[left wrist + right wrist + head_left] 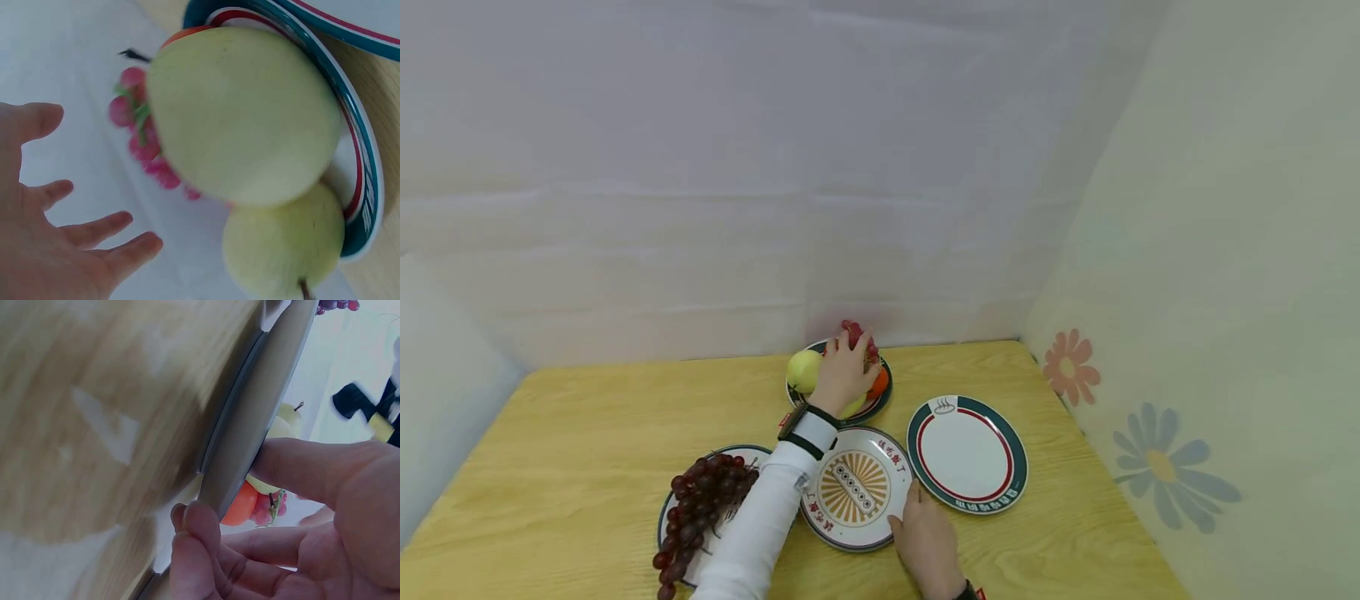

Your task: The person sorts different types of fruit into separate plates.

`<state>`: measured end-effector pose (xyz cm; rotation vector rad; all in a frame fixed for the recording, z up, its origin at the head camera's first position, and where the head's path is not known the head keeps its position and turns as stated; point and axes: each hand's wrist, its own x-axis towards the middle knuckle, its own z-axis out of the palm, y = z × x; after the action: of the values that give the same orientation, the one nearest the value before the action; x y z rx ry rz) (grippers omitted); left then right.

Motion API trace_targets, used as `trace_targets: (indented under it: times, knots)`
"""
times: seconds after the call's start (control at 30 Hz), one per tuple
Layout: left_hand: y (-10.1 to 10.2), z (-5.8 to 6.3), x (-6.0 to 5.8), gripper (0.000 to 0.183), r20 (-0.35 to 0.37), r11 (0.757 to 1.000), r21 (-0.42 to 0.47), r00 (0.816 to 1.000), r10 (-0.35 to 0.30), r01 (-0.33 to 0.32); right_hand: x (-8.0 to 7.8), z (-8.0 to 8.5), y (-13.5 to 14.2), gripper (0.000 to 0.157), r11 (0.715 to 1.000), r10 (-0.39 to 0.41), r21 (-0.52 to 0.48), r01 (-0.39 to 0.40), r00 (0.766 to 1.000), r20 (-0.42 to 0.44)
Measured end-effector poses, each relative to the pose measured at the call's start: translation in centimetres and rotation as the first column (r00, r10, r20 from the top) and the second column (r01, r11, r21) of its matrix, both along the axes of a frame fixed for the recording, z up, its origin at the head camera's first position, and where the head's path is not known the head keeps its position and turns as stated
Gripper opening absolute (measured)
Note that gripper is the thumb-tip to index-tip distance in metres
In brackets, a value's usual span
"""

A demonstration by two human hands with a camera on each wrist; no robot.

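Observation:
My left hand reaches over a small green-rimmed plate of fruit at the back of the table. Its fingers are spread in the left wrist view, near a bunch of pink-red grapes, and grip nothing there. A large pale green pear, a smaller pear and an orange fruit share that plate. At the near right edge of a white plate with a sunburst pattern, my right hand pinches the rim, thumb on top and fingers underneath.
A white plate with a green and red rim lies right of the sunburst plate. To the left, a bunch of dark red grapes hangs over the edge of another plate, partly hidden by my left sleeve. Pale walls stand behind and beside the wooden table.

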<state>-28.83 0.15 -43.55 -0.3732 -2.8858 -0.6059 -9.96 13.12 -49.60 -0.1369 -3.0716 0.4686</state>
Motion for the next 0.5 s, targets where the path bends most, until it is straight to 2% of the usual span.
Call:
trace_targets:
  times: [0.17, 0.3, 0.4, 0.43, 0.5]
  knots:
    - [0.9, -1.6, -1.1, 0.059, 0.054, 0.994, -0.094, 0.996, 0.069, -0.064, 0.2, -0.1, -0.5, 0.065, 1.0, 0.004, -0.029, -0.003, 0.999, 0.041]
    - [1.6, -2.5, -1.6, 0.058, 0.065, 0.985, -0.102, 0.987, 0.146, -0.139, 0.1, -0.1, -0.6, 0.065, 0.999, 0.011, -0.04, -0.009, 0.998, 0.055]
    - [2.2, -3.1, -2.1, 0.058, 0.0, 0.976, -0.064, 0.978, 0.208, -0.208, 0.1, -0.1, -0.6, 0.065, 0.999, 0.02, -0.035, -0.019, 0.999, 0.03]
    - [2.4, -4.2, -2.8, 0.058, -0.073, 0.97, -0.064, 0.971, 0.229, -0.233, 0.1, -0.1, -0.6, 0.065, 0.999, 0.024, -0.033, -0.023, 1.0, 0.018]
    - [2.5, -4.5, -3.2, 0.056, -0.13, 0.964, -0.039, 0.958, 0.255, -0.262, 0.1, -0.1, -0.6, 0.064, 0.999, 0.03, -0.031, -0.03, 1.0, -0.002]
